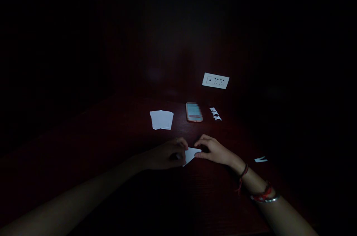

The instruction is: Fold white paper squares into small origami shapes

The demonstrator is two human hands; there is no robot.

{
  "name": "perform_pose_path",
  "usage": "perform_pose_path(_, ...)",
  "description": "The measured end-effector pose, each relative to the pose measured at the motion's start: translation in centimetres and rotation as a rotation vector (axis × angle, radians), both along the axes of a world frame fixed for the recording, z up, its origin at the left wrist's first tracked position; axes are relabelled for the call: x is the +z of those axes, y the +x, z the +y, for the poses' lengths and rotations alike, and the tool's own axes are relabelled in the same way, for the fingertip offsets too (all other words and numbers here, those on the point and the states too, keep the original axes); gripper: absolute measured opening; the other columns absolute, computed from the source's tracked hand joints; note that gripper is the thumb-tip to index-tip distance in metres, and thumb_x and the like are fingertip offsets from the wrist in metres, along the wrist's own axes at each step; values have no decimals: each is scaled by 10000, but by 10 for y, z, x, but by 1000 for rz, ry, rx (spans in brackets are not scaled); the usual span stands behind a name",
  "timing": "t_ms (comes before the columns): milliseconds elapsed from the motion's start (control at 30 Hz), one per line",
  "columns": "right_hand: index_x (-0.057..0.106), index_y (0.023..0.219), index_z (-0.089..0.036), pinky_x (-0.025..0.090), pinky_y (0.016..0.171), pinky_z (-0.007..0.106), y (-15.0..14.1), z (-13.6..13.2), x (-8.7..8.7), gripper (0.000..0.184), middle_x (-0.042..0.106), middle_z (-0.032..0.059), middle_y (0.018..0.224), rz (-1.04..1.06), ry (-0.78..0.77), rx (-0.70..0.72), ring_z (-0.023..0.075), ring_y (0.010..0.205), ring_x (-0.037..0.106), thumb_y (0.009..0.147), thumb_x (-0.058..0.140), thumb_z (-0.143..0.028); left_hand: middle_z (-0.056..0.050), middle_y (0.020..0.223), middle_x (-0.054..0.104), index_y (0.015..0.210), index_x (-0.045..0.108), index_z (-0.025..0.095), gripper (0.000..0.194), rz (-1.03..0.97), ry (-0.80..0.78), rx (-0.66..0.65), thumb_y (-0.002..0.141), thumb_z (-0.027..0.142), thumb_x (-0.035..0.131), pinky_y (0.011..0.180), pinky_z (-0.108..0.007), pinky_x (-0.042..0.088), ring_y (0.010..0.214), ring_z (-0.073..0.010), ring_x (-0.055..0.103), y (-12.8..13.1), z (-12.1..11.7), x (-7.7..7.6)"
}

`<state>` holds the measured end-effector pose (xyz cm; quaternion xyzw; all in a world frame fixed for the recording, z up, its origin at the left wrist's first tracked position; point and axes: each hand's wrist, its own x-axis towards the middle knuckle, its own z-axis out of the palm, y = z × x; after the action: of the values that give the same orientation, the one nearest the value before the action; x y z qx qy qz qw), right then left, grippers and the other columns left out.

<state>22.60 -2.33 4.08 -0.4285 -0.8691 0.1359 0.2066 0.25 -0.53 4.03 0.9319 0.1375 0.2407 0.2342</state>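
Head cam, and it's pretty dark apart from one lit patch, so bear with me. Small white piece of paper point(192, 153) is near the front of a dark reddish table point(178, 206), right between the two hands. Its visible part is roughly a triangle, with a point toward the bottom. Left hand point(170, 154) has its fingers curled at the paper's left side and covers part of it; can't tell if that's a real pinch or just fingertips resting there. Right hand point(213, 150) has its thumb on the paper's right end, with the index finger curled above and a narrow gap between the two. There's a ring point(176, 140) on the left hand and a red string bracelet point(245, 170) on the right wrist.

Past the hands: a stack of white paper point(161, 120) on the left, a pixelated bluish thing point(193, 112) in the middle, then some small white pointy scraps point(215, 114). One pale V-shaped scrap point(260, 160) lies off to the right, near the right forearm. White wall socket point(215, 80) at the back.
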Motion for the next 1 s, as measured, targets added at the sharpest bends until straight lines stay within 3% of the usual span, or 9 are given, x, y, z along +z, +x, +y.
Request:
perform_pose_path(100, 573, 863, -173, 401, 697, 244, -1, 1, -2, 189, 512, 32, 839, 0, -26, -16, 130, 765, 483, 703, 590, -273, -31, 927, 479, 855, 541, 183, 112, -52, -4, 149, 819, 208, 438, 723, -259, 408, 841, -137, 480, 3, 10, -7)
perform_pose_path(233, 577, 800, -161, 398, 687, 239, -5, 2, -5, 113, 513, 25, 803, 28, -60, -57, 124, 752, 485, 698, 589, -208, -26, 944, 462, 936, 521, 190, 159, -50, 19, 271, 792, 249, 492, 712, -261, 408, 807, -135, 477, 9, 19, -19)
perform_pose_path(367, 569, 808, -159, 398, 683, 237, -8, 2, -6, 135, 517, 25, 817, 62, -89, -105, 118, 746, 490, 675, 594, -160, -38, 967, 446, 994, 512, 192, 263, -10, 42, 253, 759, 309, 539, 764, -286, 388, 884, -165, 452, 12, 21, -26)
perform_pose_path(500, 560, 885, -162, 394, 661, 236, -8, 2, -6, 235, 526, 17, 794, 67, -114, -144, 117, 718, 490, 655, 610, -172, -28, 947, 447, 900, 540, 188, 197, 7, 3, 232, 738, 297, 559, 772, -286, 378, 892, -168, 444, 12, 19, -25)
perform_pose_path(633, 584, 836, -166, 384, 621, 215, -9, 2, -6, 180, 523, -6, 735, 50, -168, -149, 98, 658, 483, 658, 600, -151, -23, 938, 448, 852, 539, 182, 184, 9, -57, 237, 698, 265, 596, 758, -282, 378, 889, -169, 442, 13, 19, -24)
perform_pose_path(833, 597, 732, -152, 382, 639, 211, -11, 1, -2, 117, 529, 8, 772, 59, -93, -146, 105, 707, 486, 622, 628, -129, -17, 891, 477, 817, 534, 171, 161, 13, -71, 218, 688, 250, 588, 722, -265, 370, 850, -167, 453, 15, 20, -22)
perform_pose_path(1000, 615, 820, -172, 385, 658, 213, -13, -1, 0, 138, 554, 6, 753, 55, -62, -90, 103, 692, 503, 696, 571, -130, 5, 799, 517, 809, 521, 169, 82, 11, -101, 241, 731, 172, 495, 665, -236, 362, 763, -134, 483, 18, 17, -18)
